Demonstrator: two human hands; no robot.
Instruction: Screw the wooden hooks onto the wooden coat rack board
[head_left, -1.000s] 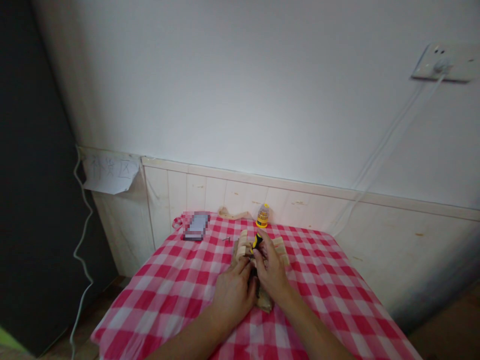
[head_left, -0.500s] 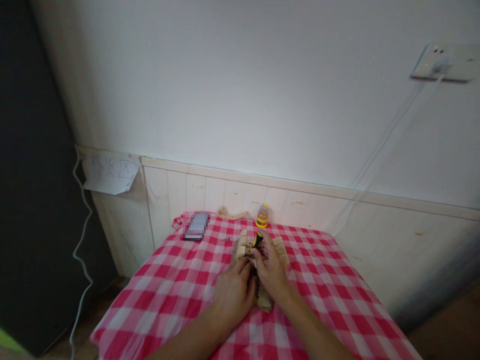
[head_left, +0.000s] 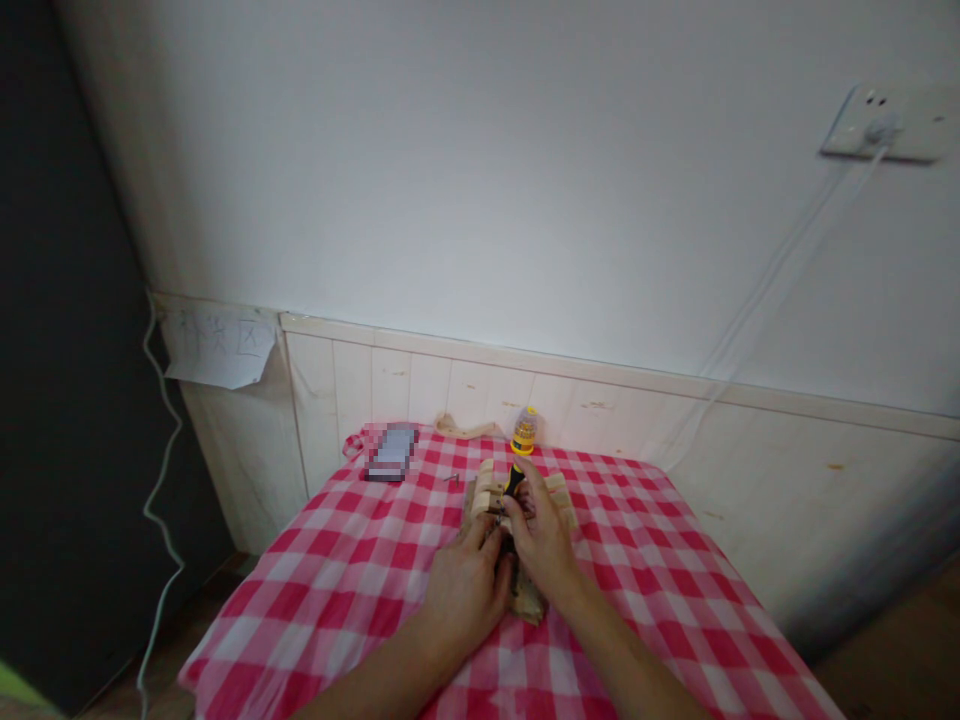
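Left hand [head_left: 465, 585]: fingers bent at the wood [head_left: 486, 482], can't tell if gripping. Right hand [head_left: 547, 535]: thumb and fingers wrapped round yellow-black tool [head_left: 513, 483], lower end hidden; wood both sides of that grip. Beyond it: metal bits [head_left: 452, 479] leftward, phone [head_left: 391, 454] farther left, bottle [head_left: 523, 434] ahead.

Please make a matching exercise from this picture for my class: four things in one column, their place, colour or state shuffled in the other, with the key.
1. Right hand
2. Left hand
3. Bottle
4. Tablecloth

A. Red and white checks
B. Stands near the wall panelling
C. Holds a black-and-yellow handle
D. Fingers at the near end of the pale wooden piece

Pairs: 1-C, 2-D, 3-B, 4-A
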